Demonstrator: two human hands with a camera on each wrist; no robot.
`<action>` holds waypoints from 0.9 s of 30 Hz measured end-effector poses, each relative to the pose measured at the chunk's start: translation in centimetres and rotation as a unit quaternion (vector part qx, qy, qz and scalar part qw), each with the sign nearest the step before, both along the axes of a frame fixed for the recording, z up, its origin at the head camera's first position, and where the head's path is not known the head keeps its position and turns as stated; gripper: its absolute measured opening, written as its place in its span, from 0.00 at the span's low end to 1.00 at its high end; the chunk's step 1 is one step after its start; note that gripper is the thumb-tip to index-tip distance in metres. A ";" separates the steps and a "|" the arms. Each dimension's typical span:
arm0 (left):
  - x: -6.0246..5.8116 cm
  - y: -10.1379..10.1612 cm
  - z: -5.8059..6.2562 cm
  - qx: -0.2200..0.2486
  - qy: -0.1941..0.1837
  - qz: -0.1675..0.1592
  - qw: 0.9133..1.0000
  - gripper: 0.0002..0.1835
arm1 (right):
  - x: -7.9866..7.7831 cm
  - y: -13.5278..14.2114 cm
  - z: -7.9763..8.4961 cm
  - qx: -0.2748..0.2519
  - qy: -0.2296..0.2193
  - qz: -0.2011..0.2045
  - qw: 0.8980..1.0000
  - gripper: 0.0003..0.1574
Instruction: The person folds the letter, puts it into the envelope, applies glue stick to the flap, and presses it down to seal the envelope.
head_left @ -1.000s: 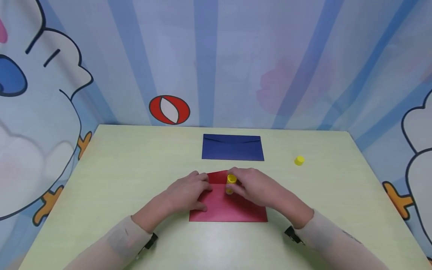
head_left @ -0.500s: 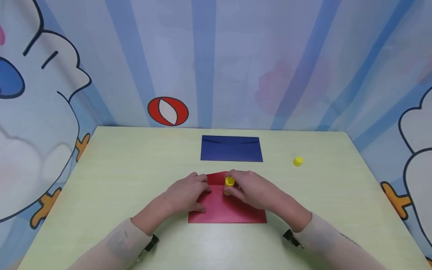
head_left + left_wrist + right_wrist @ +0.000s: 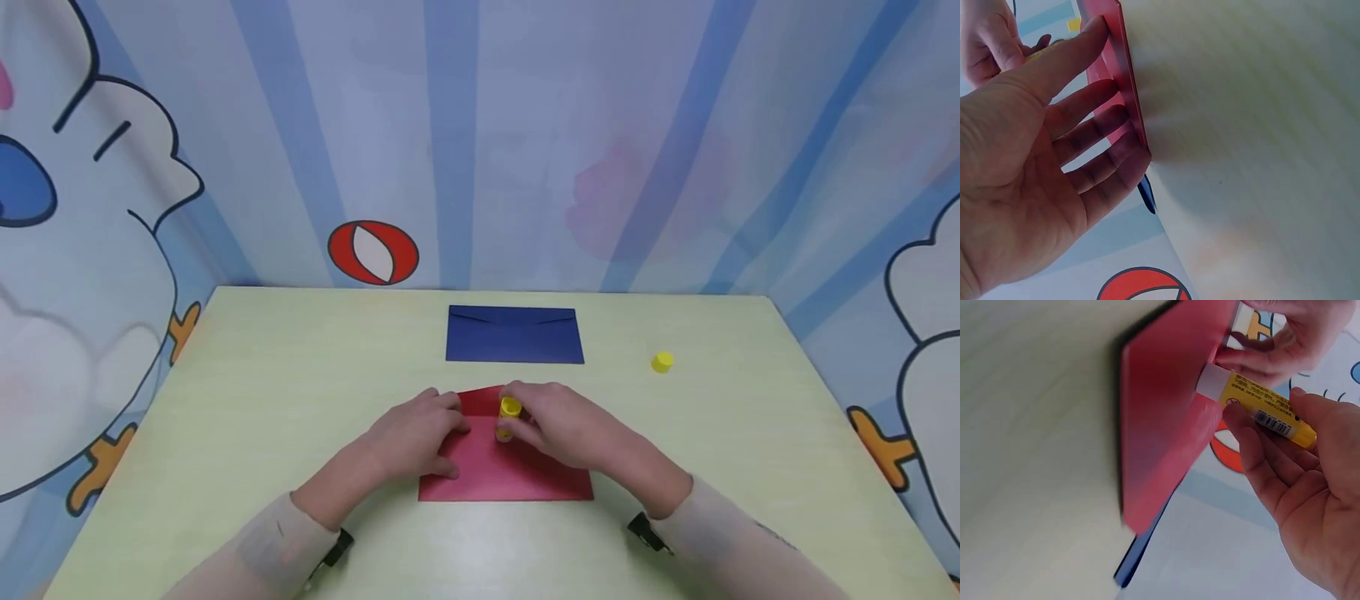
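A red envelope (image 3: 495,475) lies on the table with its flap (image 3: 480,403) folded open toward the far side. My left hand (image 3: 416,435) rests on its left part, fingers spread and loosely bent, fingertips touching the paper in the left wrist view. In my right hand (image 3: 566,425) a yellow glue stick (image 3: 1263,406) is pinched between thumb and fingers. It stands nearly upright, its whitish end down at the envelope near the flap's fold. Part of the glue stick is hidden behind the right thumb in the head view.
Beyond the red envelope lies a dark blue envelope (image 3: 514,337), its flap folded down. A small yellow cap (image 3: 662,362) stands to the right on the pale table (image 3: 300,350). Behind the table hangs a blue striped cartoon backdrop (image 3: 525,150).
The glue stick in my right hand has shifted very slightly left over the red envelope. My left hand keeps its place. The head view has tilted a little.
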State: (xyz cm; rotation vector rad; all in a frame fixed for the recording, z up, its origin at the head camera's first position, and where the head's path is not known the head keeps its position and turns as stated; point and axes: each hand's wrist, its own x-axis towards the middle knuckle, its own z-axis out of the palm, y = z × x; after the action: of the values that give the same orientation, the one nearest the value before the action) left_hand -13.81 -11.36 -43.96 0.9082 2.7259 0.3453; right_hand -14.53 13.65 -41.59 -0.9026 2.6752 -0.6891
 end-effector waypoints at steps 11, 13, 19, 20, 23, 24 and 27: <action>0.1 0.0 0.0 0.006 -0.002 0.004 1.000 0.33 | -0.1 1.6 0.1 0.005 0.016 -0.021 1.000 0.18; 0.1 0.1 0.0 0.006 -0.004 0.006 1.000 0.34 | 0.0 1.0 -0.2 0.003 0.018 -0.018 1.000 0.18; 0.0 0.0 -0.2 0.007 -0.006 0.008 1.000 0.34 | 0.0 -1.2 -0.9 -0.016 0.024 0.005 1.000 0.19; 0.0 0.0 -0.2 0.008 -0.007 0.009 1.000 0.33 | 0.0 -1.5 -0.9 -0.019 0.024 0.008 0.999 0.19; 0.0 0.0 -0.2 0.007 -0.006 0.009 1.000 0.33 | -0.1 -2.0 -0.9 -0.024 0.027 0.013 0.999 0.18; 0.0 0.0 -0.2 0.007 -0.006 0.010 1.000 0.33 | -0.1 -2.1 -0.9 -0.025 0.027 0.014 0.999 0.17; 0.0 -0.1 -0.2 0.007 -0.005 0.009 1.000 0.33 | -0.2 -1.8 -0.7 -0.025 0.025 0.012 0.999 0.18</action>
State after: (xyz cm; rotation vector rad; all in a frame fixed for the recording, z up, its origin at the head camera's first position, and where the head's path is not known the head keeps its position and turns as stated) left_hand -13.80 -11.48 -44.12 0.8841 2.7269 0.3719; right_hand -14.71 11.82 -42.29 -0.9743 2.6976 -0.7403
